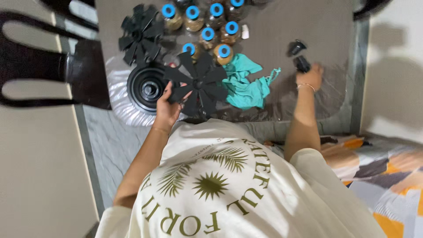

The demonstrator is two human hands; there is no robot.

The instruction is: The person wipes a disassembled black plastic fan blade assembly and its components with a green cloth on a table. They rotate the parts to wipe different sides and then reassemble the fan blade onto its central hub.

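Setting: a room in a home, apparently a dining or living area, seen from above.
Table: a grey-brown table top [286, 31] under a clear plastic cover, its edge running along the right.
Seating: a dark wooden chair [39, 66] drawn up at the left side.
Floor: pale grey marbled tiles [110, 150] beside a beige wall or cabinet face; which of the two cannot be told.
Household goods: small spice jars with blue lids [207, 26] clustered at the far edge, a crumpled teal cloth [244, 86] near them.
Soft furnishing: a patterned orange, grey and white bedcover or cushion [383, 172] at lower right.
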